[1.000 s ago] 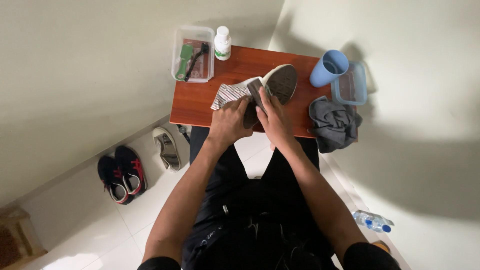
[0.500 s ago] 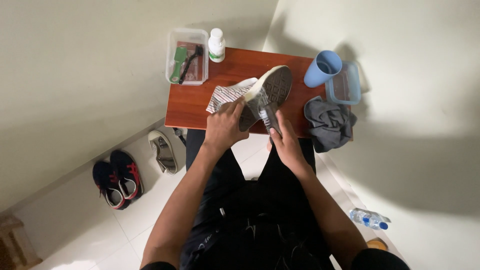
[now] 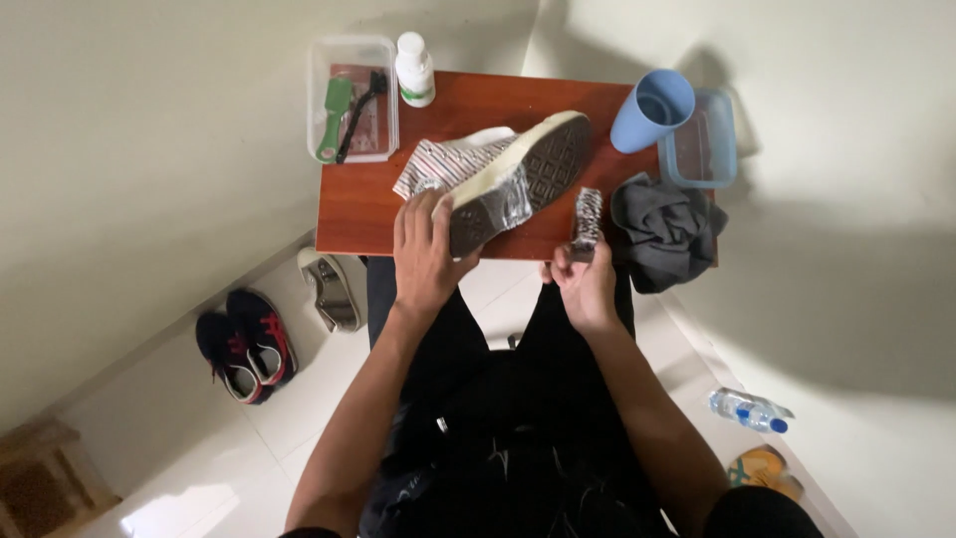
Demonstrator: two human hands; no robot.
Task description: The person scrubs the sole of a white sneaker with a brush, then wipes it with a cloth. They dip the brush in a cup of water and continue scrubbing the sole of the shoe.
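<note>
My left hand (image 3: 426,249) grips the heel end of a striped canvas sneaker (image 3: 503,174), turned so its grey patterned sole faces up over the small red-brown table (image 3: 358,204). A shiny clear film clings to the heel part of the sole. My right hand (image 3: 583,284) sits at the table's front edge and pinches the lower end of a short crinkled strip (image 3: 588,214) that stands upward beside the shoe. I am seated, with dark trousers below.
On the table: a clear tray (image 3: 351,95) with a green brush and a dark brush, a white bottle (image 3: 414,68), a blue cup (image 3: 649,108), a clear container (image 3: 701,147), a grey cloth (image 3: 662,229). Shoes (image 3: 244,344), a sandal (image 3: 332,289), a water bottle (image 3: 749,408) lie on the floor.
My right hand has left the shoe sole and drawn back toward me with the crinkled strip. The left hand keeps hold of the shoe, which has turned more sole-up.
</note>
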